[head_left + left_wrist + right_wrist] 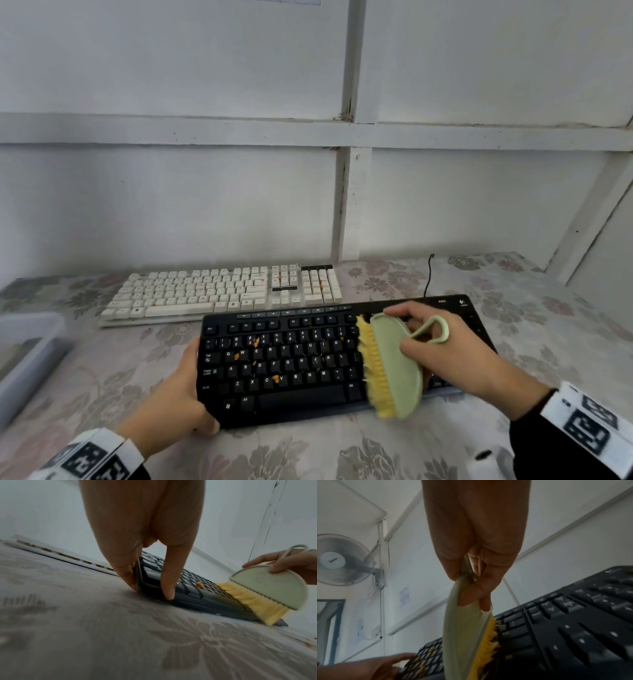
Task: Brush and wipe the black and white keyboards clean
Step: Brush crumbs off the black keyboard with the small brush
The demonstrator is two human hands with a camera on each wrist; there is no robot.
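The right hand (442,353) grips the light green brush (394,368) (soft bristles, likely forgiving) on the black keyboard (291,359), a stiff slab on the table, its left edge pinched by the left hand (178,390).

Your right hand (442,353) and the green brush (394,366) hide some keys on the black keyboard (294,359), the grey bin (24,356) is cut off at the left edge, and the white keyboard's (222,291) letters are too small to read.
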